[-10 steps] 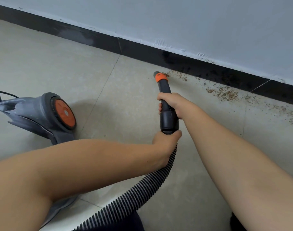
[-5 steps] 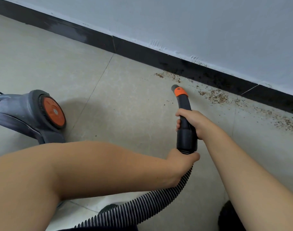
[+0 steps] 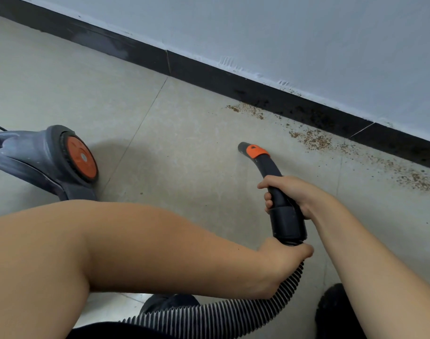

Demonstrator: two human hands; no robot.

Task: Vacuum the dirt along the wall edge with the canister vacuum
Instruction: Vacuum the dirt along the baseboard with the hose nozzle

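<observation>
From the head camera, looking down, my right hand (image 3: pixel 286 194) is wrapped tight around the curved handle tube (image 3: pixel 274 178) of the vacuum, and my left hand (image 3: pixel 286 259) is clenched around the ribbed hose (image 3: pixel 233 314) just below the dark cuff. The nozzle mouth (image 3: pixel 242 146), just past the orange collar (image 3: pixel 256 150), points up and left, close over the floor, though I cannot tell if it touches. The dirt (image 3: pixel 316 140) I am after lies ahead and to the right of that mouth, a brown crumbly band running along the foot of the black baseboard (image 3: pixel 209 77) and trailing off toward the right edge; a smaller patch (image 3: pixel 245 110) sits further left, straight beyond the nozzle. So the tube's long axis runs from my hands toward the wall, while the dirt line runs across it, and my right hand is the nearer one to steer, I reckon. The canister (image 3: pixel 45 162), grey with an orange wheel hub, rests well apart on my left. The floor (image 3: pixel 160 167) is pale smooth tile with thin joints, under a light painted wall (image 3: pixel 307 33).
</observation>
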